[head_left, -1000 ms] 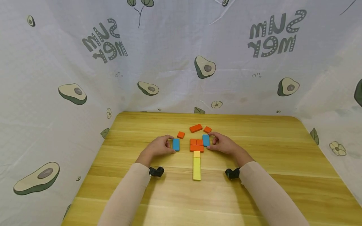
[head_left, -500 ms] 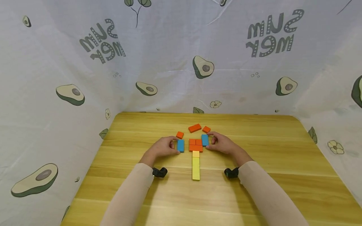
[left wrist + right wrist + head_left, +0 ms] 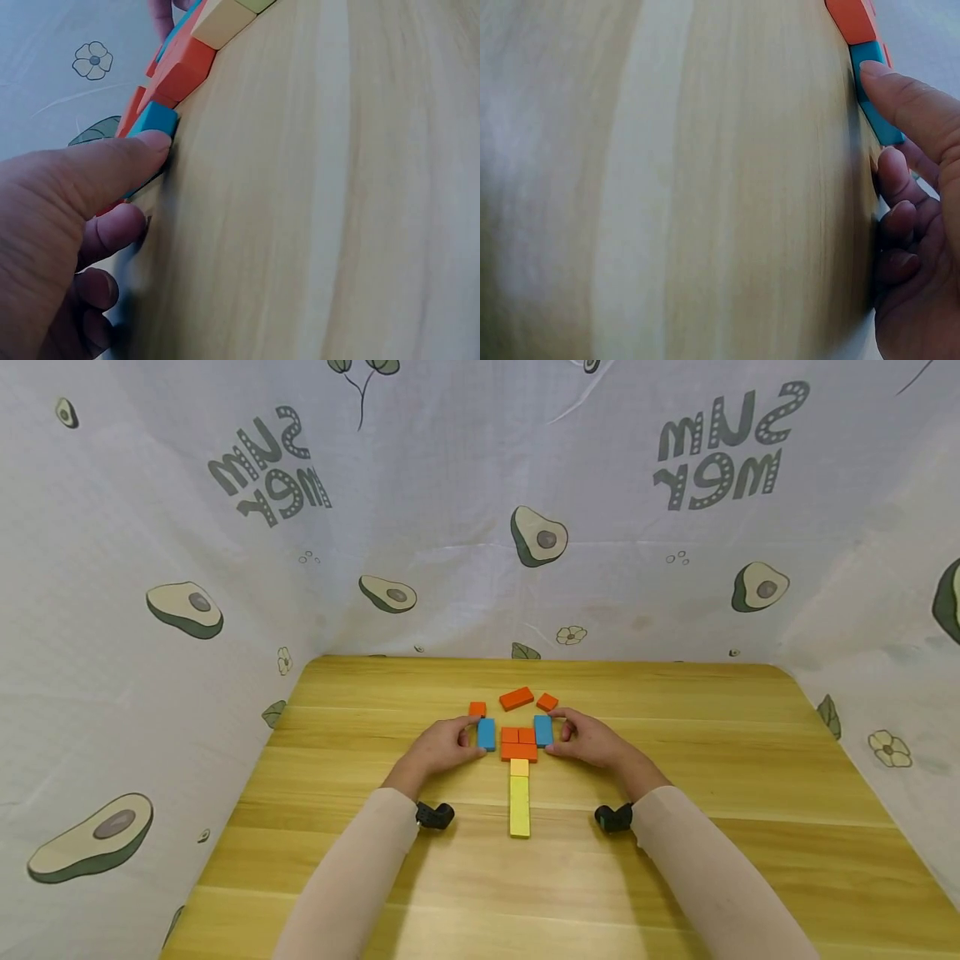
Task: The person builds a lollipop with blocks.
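Note:
My left hand pinches a blue block end to end between thumb and forefinger; a narrow gap parts it from the orange blocks in the head view. My right hand grips a second blue block, set against the right side of the orange group. Two small orange blocks lie side by side above a longer orange block. Below these runs a column: a small yellow-orange block, then a long yellow block. In the left wrist view the thumb presses the blue block's near end.
Behind the group lie a tilted orange bar and a small orange block. Another small orange block sits just behind the left hand's blue block. The wooden table meets a printed white cloth at the back.
My left hand has brought its blue block to the right, closer to the orange group, and slightly away from me lately. The small orange block behind it has shifted and straightened. The right hand stays put.

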A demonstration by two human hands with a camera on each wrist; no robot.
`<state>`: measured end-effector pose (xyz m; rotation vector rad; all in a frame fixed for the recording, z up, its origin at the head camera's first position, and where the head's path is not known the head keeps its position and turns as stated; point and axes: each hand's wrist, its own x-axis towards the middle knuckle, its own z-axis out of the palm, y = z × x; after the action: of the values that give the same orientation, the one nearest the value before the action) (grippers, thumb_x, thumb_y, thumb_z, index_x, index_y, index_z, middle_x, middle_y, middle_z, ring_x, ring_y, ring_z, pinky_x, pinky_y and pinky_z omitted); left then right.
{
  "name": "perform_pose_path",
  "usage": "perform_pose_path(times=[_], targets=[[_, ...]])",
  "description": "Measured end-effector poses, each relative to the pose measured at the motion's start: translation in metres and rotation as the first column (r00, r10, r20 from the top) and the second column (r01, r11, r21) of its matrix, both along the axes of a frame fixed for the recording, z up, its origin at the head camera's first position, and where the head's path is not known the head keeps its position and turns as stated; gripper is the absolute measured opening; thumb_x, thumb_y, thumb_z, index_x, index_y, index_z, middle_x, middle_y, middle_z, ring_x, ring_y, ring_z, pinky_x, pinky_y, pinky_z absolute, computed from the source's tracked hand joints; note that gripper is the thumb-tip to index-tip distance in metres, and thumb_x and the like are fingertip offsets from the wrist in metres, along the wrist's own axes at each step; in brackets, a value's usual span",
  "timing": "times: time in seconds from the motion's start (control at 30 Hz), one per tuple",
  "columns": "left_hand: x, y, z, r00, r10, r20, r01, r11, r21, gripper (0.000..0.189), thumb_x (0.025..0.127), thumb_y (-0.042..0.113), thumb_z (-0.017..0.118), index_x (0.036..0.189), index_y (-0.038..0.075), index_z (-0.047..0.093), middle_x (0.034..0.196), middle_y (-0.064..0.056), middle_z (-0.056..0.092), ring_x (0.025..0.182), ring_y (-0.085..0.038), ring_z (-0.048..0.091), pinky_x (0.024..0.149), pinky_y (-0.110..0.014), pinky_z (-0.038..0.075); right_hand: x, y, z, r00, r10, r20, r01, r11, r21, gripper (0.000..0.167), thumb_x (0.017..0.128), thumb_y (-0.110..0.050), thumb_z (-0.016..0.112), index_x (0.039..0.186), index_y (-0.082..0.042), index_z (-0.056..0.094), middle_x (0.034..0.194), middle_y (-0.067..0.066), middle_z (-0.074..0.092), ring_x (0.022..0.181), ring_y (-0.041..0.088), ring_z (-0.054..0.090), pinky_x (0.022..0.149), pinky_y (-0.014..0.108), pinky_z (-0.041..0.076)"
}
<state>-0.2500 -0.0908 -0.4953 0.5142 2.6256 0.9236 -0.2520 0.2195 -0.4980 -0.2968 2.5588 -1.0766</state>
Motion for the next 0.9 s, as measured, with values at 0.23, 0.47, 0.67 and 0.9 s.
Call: perform_pose_path(times=[0.23,0.47,0.67,0.9], targets=[[-0.0025,0.0048,-0.0037,0.999,0.015,-0.03,-0.017,0.998,-0.054,0.066,0.101,0.042,0.071,0.16,0.022,0.048,0.082,0.002,0.057,0.067,-0.012,0.046,0.064,-0.027,0.037,0.0002,-0.0003,-0.0009,1.0,-0.008,0.014,0.008,1.0,0.003,0.066,0.097,-0.029,0.079,0.151,-0.008,0.047,0.1,0.008,0.054,0.089,0.023,0.05,0.081,0.035,0.042],[-0.0028,0.0082,-0.0023,0.999,0.014,-0.044,-0.019,0.995,-0.101,0.067,0.1,0.047,0.07,0.16,0.027,0.048,0.075,0.003,0.053,0.064,-0.012,0.044,0.061,-0.028,0.035,0.0013,-0.0004,-0.0018,1.0,-0.008,0.012,0.008,1.0,-0.002,0.065,0.097,-0.028,0.078,0.151,-0.008,0.048,0.099,0.008,0.054,0.088,0.023,0.05,0.081,0.035,0.042],[-0.0021,0.0094,-0.0002,0.999,0.017,-0.047,-0.023,0.992,-0.127,0.067,0.1,0.049,0.07,0.16,0.029,0.048,0.07,0.004,0.049,0.061,-0.012,0.041,0.06,-0.029,0.034,0.003,-0.0013,-0.0001,1.0,-0.009,0.011,0.009,1.0,-0.004,0.066,0.097,-0.028,0.078,0.152,-0.008,0.048,0.1,0.008,0.054,0.088,0.023,0.05,0.081,0.035,0.042],[-0.003,0.01,-0.0009,0.999,0.014,-0.05,-0.021,0.99,-0.139,0.067,0.1,0.05,0.07,0.16,0.03,0.047,0.071,0.004,0.049,0.063,-0.012,0.042,0.061,-0.028,0.034,0.0031,-0.0002,-0.0012,1.0,-0.005,-0.003,0.005,1.0,0.001,0.065,0.097,-0.028,0.078,0.151,-0.007,0.048,0.099,0.007,0.055,0.087,0.022,0.051,0.082,0.035,0.042]])
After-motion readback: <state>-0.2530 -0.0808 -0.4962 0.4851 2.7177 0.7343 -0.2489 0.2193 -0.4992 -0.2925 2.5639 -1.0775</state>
